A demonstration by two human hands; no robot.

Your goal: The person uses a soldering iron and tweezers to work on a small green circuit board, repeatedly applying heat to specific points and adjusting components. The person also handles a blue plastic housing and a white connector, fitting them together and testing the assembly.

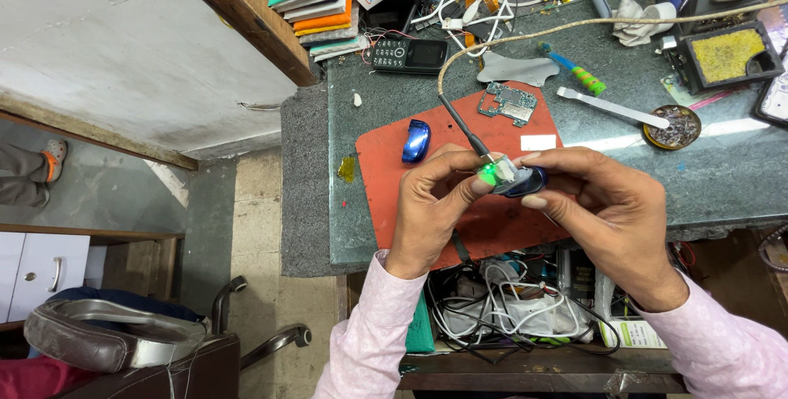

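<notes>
A small blue gadget with a green light glowing on it sits above the near edge of the red mat, a black cable plugged into it. The left hand and right hand pinch it between fingertips. Farther back on the mat lie a blue shell and a circuit board.

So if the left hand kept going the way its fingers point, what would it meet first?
The left hand points rightward, its fingertips already on the small blue device with a green light. Straight beyond that, it would meet the right hand's fingers gripping the same device from the other side.
</notes>
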